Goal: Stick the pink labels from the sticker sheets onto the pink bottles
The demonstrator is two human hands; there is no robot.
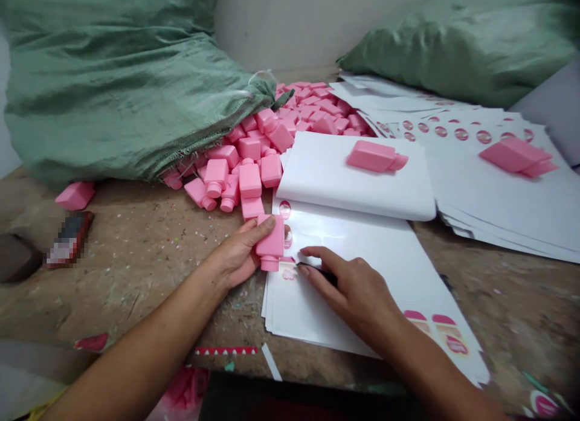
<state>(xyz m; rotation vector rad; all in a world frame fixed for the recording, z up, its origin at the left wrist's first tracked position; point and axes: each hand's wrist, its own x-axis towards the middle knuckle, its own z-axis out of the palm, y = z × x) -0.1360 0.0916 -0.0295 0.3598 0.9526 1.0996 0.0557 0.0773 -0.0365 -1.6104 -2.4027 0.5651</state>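
My left hand (240,253) grips a small pink plastic bottle (270,237), its capped end pointing toward me, at the left edge of a white sticker sheet (348,270). Thumb on top, fingers around its side. Just right of it, my right hand (348,279) pinches a thin dark tool (324,272), partly hidden by the fingers; its kind I cannot make out. The tool's tip is over a small pink and cream label (288,270) at the sheet's left edge. More labels (454,339) remain at the sheet's lower right corner.
A heap of pink bottles (249,178) spills from a green woven sack (113,107). One bottle (376,156) lies on the folded-back sheet, another (516,155) on the right stack. A second green sack (466,43) sits behind. A blurred-out red-edged object (69,240) lies at left.
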